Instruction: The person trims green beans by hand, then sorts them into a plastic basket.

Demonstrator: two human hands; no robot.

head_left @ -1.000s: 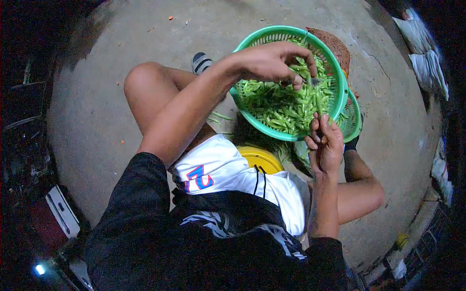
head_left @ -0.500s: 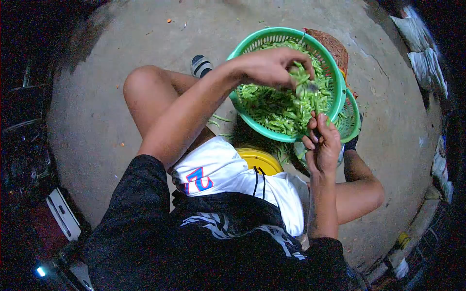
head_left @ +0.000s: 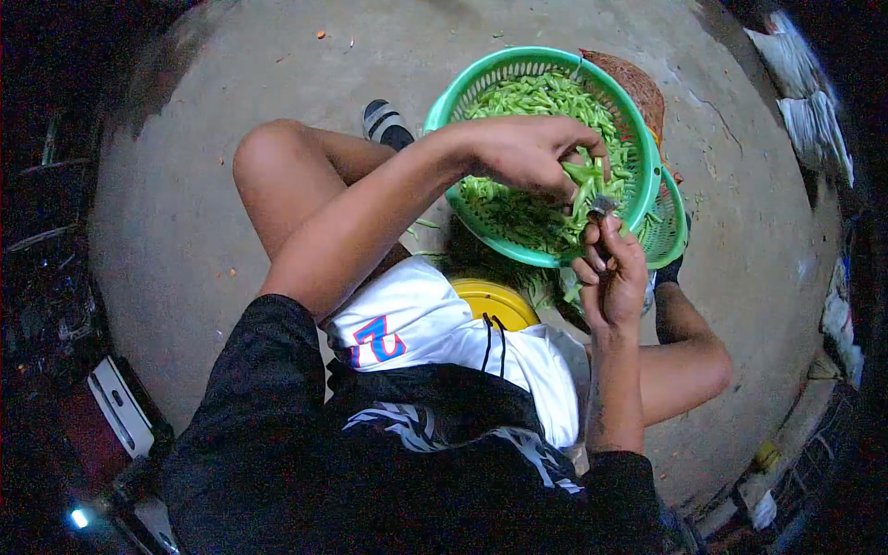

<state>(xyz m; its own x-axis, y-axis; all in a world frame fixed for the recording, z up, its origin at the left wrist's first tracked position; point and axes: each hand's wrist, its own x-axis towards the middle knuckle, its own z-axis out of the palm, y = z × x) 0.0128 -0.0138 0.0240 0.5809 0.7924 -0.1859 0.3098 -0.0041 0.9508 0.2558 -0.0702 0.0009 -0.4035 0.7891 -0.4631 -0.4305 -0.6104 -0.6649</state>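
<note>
My left hand reaches across the green plastic basket, its fingers closed around a bunch of green bean pieces. Below and to the right, my right hand is closed, with a small dark blade sticking up from its thumb and fingers. The blade is at the lower end of the bunch; its handle is mostly hidden in my fist. Many cut green beans fill the slotted basket under my hands.
A second green basket sits partly under the first. Behind it leans a reddish-brown sack. A round yellow plastic thing is between my legs. Long green strands lie on the concrete floor. White sacks are at the right.
My left hand has come slightly down and to the right with the bunch. The blade, blurred before, now shows sharply and lower. The basket has shifted slightly left.
</note>
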